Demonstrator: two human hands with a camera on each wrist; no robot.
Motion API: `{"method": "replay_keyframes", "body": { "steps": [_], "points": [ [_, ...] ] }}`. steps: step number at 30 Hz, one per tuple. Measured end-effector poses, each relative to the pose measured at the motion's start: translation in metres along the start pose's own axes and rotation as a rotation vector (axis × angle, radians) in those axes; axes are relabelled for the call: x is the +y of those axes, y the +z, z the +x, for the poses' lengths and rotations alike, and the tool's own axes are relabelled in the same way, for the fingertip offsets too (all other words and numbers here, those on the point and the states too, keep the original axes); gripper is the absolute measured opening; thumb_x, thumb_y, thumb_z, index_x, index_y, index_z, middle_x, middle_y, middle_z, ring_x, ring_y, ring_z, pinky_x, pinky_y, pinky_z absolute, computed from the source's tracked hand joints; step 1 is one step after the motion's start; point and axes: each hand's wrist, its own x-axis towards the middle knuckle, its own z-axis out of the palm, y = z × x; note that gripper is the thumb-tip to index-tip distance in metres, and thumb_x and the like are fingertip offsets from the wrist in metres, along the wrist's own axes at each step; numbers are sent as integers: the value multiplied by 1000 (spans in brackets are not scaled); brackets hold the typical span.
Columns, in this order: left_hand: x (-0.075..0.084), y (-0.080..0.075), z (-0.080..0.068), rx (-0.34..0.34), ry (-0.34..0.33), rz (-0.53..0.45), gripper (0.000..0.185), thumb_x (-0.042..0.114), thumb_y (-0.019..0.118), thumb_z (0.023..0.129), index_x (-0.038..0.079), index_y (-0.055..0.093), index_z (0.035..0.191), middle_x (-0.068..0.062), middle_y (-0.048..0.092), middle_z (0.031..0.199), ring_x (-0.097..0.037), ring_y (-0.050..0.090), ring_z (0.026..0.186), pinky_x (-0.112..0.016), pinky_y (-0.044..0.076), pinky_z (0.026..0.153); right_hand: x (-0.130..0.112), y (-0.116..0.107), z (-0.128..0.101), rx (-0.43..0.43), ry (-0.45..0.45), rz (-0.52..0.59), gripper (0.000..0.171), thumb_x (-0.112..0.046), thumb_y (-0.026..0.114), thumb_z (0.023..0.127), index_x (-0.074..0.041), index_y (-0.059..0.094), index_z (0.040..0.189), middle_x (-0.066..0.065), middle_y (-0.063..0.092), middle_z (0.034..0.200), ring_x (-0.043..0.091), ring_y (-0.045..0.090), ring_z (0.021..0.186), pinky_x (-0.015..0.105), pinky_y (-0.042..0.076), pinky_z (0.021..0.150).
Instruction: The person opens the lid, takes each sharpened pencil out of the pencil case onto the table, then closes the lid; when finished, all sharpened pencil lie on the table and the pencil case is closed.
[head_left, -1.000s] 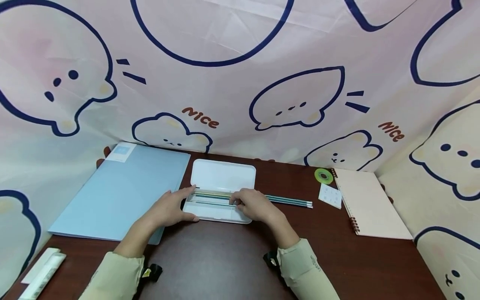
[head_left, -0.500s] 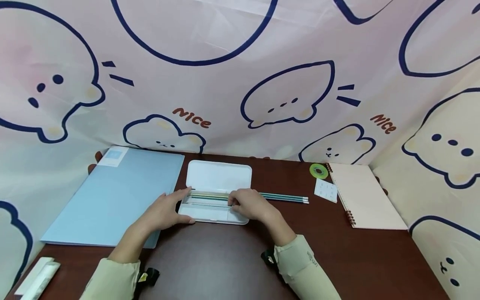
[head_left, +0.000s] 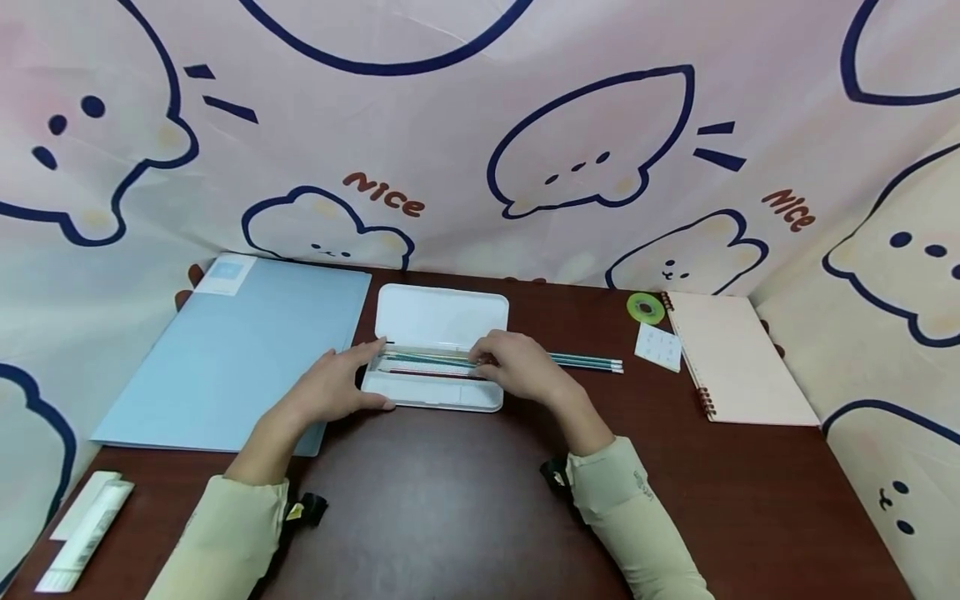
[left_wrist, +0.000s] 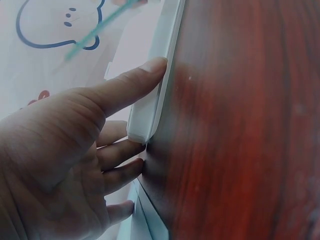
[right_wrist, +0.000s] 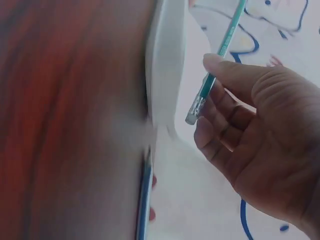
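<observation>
An open white pencil case (head_left: 420, 390) lies on the desk, its lid (head_left: 442, 312) tipped back. My left hand (head_left: 333, 385) grips the case's left end, thumb on the front edge and other fingers around the end. My right hand (head_left: 519, 364) is over the right part of the case, pinching a green pencil (right_wrist: 227, 42) between thumb and fingers near its eraser end. In the right wrist view the pencil slants above the case. Other thin, long items lie inside the case, partly hidden by the right hand.
Several green pencils (head_left: 588, 362) lie right of the case. A blue folder (head_left: 247, 350) is at left, with white narrow packages (head_left: 86, 533) in front. At right are a spiral notebook (head_left: 738, 358), a small white card (head_left: 658, 347) and a green ring-shaped roll (head_left: 645, 308).
The head view has tilted, shifting the desk up in frame. My right hand has shifted slightly right over the case with the pencil; my left hand keeps its place on the case.
</observation>
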Motion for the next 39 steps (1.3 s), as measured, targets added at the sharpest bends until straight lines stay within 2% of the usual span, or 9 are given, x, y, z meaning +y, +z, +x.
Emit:
{"method": "replay_keyframes", "body": {
  "steps": [4,8,12,17,21,27,32,39],
  "points": [
    [1,1,-1,6,0,-2,100,44,86,79,5,37,157,-25,45,155,-44,44,143,-68,18,121,21,-9,-16,71,49,-12,11,-20,75,93,-17,75,104,-3,70,98,11,62,87,32,55,81],
    [-1,1,-2,16,-7,1,100,43,86,78,5,37,157,-24,45,155,-44,44,143,-67,18,121,45,-17,-37,129,100,34,11,-17,75,92,-18,75,103,-4,72,96,12,64,86,35,55,80],
    [-2,1,-4,16,-4,1,101,43,87,78,4,37,156,-25,45,155,-45,44,142,-68,18,121,71,-22,-59,162,123,82,12,-15,76,92,-17,75,103,-3,74,95,12,67,86,37,57,79],
    [-3,1,-5,24,0,1,100,44,86,78,4,37,156,-25,45,155,-45,45,142,-68,19,121,98,-30,-80,192,158,72,9,-10,76,90,-14,77,99,0,74,95,16,66,86,40,57,80],
    [-3,0,-6,27,4,1,100,43,86,78,4,37,156,-25,45,155,-45,45,141,-69,19,120,110,-38,-87,168,208,46,8,-9,76,90,-13,78,97,3,74,97,19,65,88,43,56,80],
    [-2,1,-6,30,14,6,100,44,86,79,3,37,156,-25,45,155,-45,46,141,-70,20,119,119,-42,-93,109,267,35,7,-9,75,91,-14,77,95,2,73,95,17,63,84,40,54,77],
    [1,1,-4,36,24,8,99,42,86,79,3,38,156,-25,46,154,-45,47,140,-70,21,119,127,-44,-101,99,322,12,7,-8,75,90,-15,76,94,2,72,93,18,63,83,41,54,77],
    [1,2,-4,35,18,6,100,42,86,78,3,38,156,-25,47,153,-45,47,140,-70,21,119,135,-43,-102,79,341,21,7,-8,74,91,-14,77,94,3,71,93,17,61,81,37,52,75]
  ]
}}
